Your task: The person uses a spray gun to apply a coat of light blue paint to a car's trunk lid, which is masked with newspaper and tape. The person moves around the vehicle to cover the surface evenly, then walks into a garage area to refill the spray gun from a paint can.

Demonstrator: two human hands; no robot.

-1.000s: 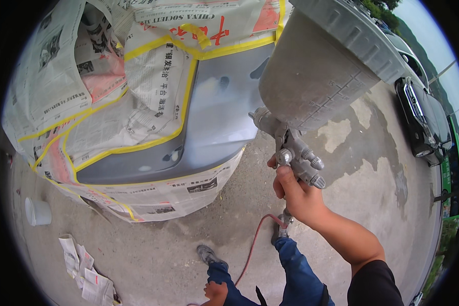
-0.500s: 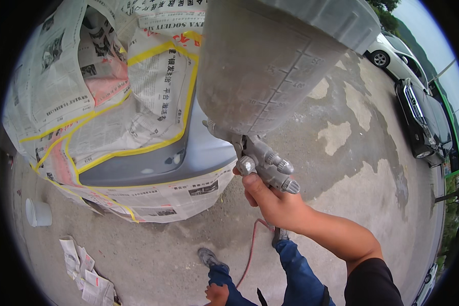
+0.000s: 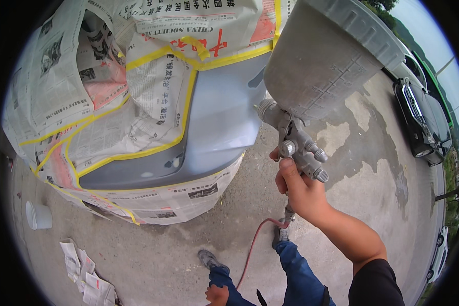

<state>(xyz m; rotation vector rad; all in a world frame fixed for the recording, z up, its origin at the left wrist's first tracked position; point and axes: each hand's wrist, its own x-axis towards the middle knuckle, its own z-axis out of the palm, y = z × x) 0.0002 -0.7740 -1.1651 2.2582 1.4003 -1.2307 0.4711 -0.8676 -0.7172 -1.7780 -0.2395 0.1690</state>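
My right hand (image 3: pixel 305 191) is wrapped round the handle of a metal spray gun (image 3: pixel 295 145). On top of the gun sits a cloudy grey paint cup (image 3: pixel 316 61) with a lid, tilted in the view. A red hose (image 3: pixel 254 239) runs from the gun's lower end past my legs. To the left of the gun stands a car body panel (image 3: pixel 217 122) with a grey-blue surface, framed by yellow masking tape (image 3: pixel 188 109) and newspaper (image 3: pixel 153 102). The nozzle faces the panel with a gap between. Low in the view, my left hand (image 3: pixel 218 295) hangs by my leg, its fingers partly curled and cut off.
A white bucket (image 3: pixel 39 215) stands on the concrete at the left. Loose newspaper sheets (image 3: pixel 89 275) lie near it. At the right are a parked black car (image 3: pixel 423 120) and a white car (image 3: pixel 437 255). My shoes (image 3: pixel 209 259) are on the ground below.
The spray gun and my right hand have moved to the right, away from the panel, uncovering more of its surface. My left hand has hardly moved.
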